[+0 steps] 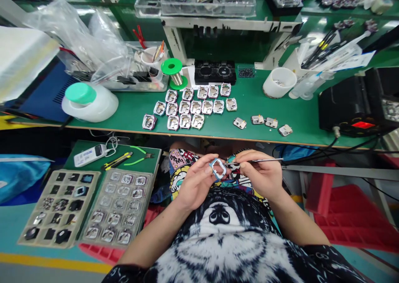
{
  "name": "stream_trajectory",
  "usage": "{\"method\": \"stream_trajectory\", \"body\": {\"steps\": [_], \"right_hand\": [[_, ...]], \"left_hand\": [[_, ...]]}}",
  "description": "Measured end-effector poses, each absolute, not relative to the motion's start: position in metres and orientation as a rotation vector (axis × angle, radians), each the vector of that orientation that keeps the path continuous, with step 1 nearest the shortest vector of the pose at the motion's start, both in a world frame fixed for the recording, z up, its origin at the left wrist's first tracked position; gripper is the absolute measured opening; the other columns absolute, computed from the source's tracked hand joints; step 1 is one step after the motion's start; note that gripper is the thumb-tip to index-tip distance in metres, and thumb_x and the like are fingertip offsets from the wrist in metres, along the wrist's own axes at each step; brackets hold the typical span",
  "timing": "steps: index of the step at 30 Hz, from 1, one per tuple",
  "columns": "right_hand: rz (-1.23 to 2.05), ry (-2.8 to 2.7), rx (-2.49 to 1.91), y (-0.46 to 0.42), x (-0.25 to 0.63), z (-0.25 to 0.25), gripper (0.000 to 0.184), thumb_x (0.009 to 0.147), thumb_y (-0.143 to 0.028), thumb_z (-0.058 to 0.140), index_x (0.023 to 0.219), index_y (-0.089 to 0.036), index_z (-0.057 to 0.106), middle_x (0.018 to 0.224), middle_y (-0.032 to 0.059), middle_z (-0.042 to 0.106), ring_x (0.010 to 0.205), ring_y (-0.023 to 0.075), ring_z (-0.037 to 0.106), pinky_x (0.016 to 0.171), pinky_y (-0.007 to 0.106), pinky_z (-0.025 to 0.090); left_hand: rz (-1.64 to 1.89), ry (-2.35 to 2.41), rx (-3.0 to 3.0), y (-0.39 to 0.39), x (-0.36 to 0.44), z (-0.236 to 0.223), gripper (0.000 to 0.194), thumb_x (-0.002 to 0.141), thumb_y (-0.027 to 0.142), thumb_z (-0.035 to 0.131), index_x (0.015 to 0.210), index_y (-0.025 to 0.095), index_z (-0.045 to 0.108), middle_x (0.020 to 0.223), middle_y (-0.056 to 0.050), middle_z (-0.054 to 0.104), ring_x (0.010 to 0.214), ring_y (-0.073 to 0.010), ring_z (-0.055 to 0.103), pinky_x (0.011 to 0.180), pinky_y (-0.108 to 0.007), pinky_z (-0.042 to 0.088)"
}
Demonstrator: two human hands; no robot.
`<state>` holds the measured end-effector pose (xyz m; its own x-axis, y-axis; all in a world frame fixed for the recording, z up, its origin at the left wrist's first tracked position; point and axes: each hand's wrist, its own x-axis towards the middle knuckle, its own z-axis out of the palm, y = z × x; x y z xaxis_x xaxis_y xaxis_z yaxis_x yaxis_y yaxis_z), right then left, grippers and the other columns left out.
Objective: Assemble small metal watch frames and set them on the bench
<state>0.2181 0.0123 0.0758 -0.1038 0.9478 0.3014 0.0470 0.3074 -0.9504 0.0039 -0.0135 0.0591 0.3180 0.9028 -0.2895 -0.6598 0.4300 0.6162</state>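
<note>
Above my lap, my left hand [199, 181] is closed on a small blue watch case frame [218, 169], holding it tilted by its edge with the fingertips. The frame has an open middle with a whitish inner rim. My right hand [261, 173] pinches slim metal tweezers [268, 160], which lie nearly level. Their dark tip is at the frame's right side; whether it touches cannot be made out. In front of both hands, on the green bench, several similar watch cases [195, 107] sit in rows, with small metal modules [257, 119] to their right.
At left are two compartment trays [81, 216] of parts, green-handled cutters [139, 158] and a white bottle [90, 102]. A solder spool [176, 73], a white cup [279, 82] and a black box with red display [358, 108] stand on the bench. Its front edge [215, 138] runs beyond my hands.
</note>
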Motion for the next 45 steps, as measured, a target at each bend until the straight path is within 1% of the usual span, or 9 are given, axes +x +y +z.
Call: {"method": "stream_trajectory", "body": {"steps": [5, 8, 10, 12, 15, 17, 29, 38, 45], "right_hand": [[1.136, -1.368, -0.943, 0.011, 0.222, 0.074, 0.010, 0.097, -0.017, 0.074, 0.102, -0.021, 0.082, 0.099, 0.0087, 0.078, 0.081, 0.0178, 0.074, 0.059, 0.027, 0.061], [1.260, -1.311, -0.884, 0.011, 0.224, 0.076, 0.008, 0.098, -0.018, 0.074, 0.102, -0.020, 0.081, 0.099, 0.0081, 0.077, 0.066, 0.0127, 0.067, 0.053, 0.025, 0.058], [1.308, -1.307, -0.864, 0.012, 0.224, 0.077, 0.007, 0.098, -0.019, 0.074, 0.101, -0.019, 0.081, 0.098, 0.0079, 0.077, 0.062, 0.0115, 0.066, 0.050, 0.024, 0.057], [1.272, -1.367, -0.886, 0.013, 0.225, 0.078, 0.006, 0.097, -0.020, 0.075, 0.100, -0.020, 0.081, 0.097, 0.0085, 0.078, 0.072, 0.0153, 0.071, 0.054, 0.025, 0.059], [1.126, -1.519, -0.919, 0.015, 0.225, 0.078, 0.008, 0.096, -0.019, 0.076, 0.102, -0.022, 0.082, 0.097, 0.0086, 0.080, 0.093, 0.0217, 0.076, 0.077, 0.035, 0.066], [1.074, -1.585, -0.917, 0.015, 0.224, 0.077, 0.012, 0.096, -0.018, 0.076, 0.105, -0.023, 0.082, 0.100, 0.0081, 0.081, 0.097, 0.0229, 0.077, 0.087, 0.040, 0.065], [1.044, -1.677, -0.910, 0.016, 0.223, 0.080, 0.020, 0.094, -0.009, 0.075, 0.106, -0.023, 0.081, 0.102, 0.0055, 0.081, 0.097, 0.0202, 0.077, 0.089, 0.037, 0.063], [0.973, -1.841, -0.871, 0.018, 0.228, 0.088, 0.024, 0.094, -0.008, 0.074, 0.111, -0.024, 0.079, 0.103, 0.0046, 0.081, 0.097, 0.0196, 0.078, 0.090, 0.035, 0.064], [1.012, -1.911, -0.827, 0.019, 0.229, 0.091, 0.026, 0.095, -0.005, 0.071, 0.112, -0.024, 0.077, 0.100, 0.0038, 0.080, 0.096, 0.0194, 0.077, 0.091, 0.035, 0.062]], "left_hand": [[1.064, 0.660, 0.400, -0.011, 0.005, 0.061, 0.034, 0.098, 0.036, 0.077, 0.127, 0.019, 0.074, 0.118, -0.012, 0.075, 0.098, -0.0287, 0.077, 0.083, -0.036, 0.058], [1.063, 0.657, 0.389, -0.010, 0.004, 0.061, 0.033, 0.099, 0.035, 0.075, 0.126, 0.018, 0.074, 0.117, -0.012, 0.075, 0.096, -0.0284, 0.077, 0.080, -0.035, 0.058], [1.062, 0.661, 0.384, -0.011, 0.004, 0.060, 0.033, 0.099, 0.035, 0.074, 0.127, 0.018, 0.074, 0.117, -0.012, 0.076, 0.095, -0.0282, 0.078, 0.081, -0.035, 0.058], [1.063, 0.669, 0.383, -0.011, 0.004, 0.059, 0.033, 0.099, 0.036, 0.074, 0.127, 0.018, 0.074, 0.116, -0.013, 0.076, 0.093, -0.0276, 0.077, 0.080, -0.035, 0.059], [1.063, 0.685, 0.396, -0.012, 0.004, 0.060, 0.034, 0.098, 0.037, 0.075, 0.125, 0.017, 0.075, 0.112, -0.013, 0.077, 0.087, -0.0260, 0.077, 0.077, -0.035, 0.058], [1.062, 0.695, 0.406, -0.012, 0.004, 0.060, 0.035, 0.097, 0.038, 0.076, 0.124, 0.016, 0.076, 0.110, -0.013, 0.077, 0.084, -0.0249, 0.076, 0.075, -0.034, 0.057], [1.048, 0.706, 0.438, -0.015, 0.004, 0.056, 0.034, 0.099, 0.039, 0.075, 0.125, 0.017, 0.078, 0.104, -0.011, 0.076, 0.081, -0.0232, 0.075, 0.078, -0.033, 0.056], [1.066, 0.744, 0.500, -0.017, 0.003, 0.053, 0.033, 0.099, 0.036, 0.076, 0.126, 0.018, 0.079, 0.105, -0.011, 0.076, 0.086, -0.0233, 0.073, 0.084, -0.036, 0.059], [1.041, 0.785, 0.600, -0.018, 0.003, 0.049, 0.032, 0.101, 0.036, 0.074, 0.128, 0.020, 0.078, 0.101, -0.009, 0.077, 0.085, -0.0211, 0.071, 0.081, -0.034, 0.056]]}}
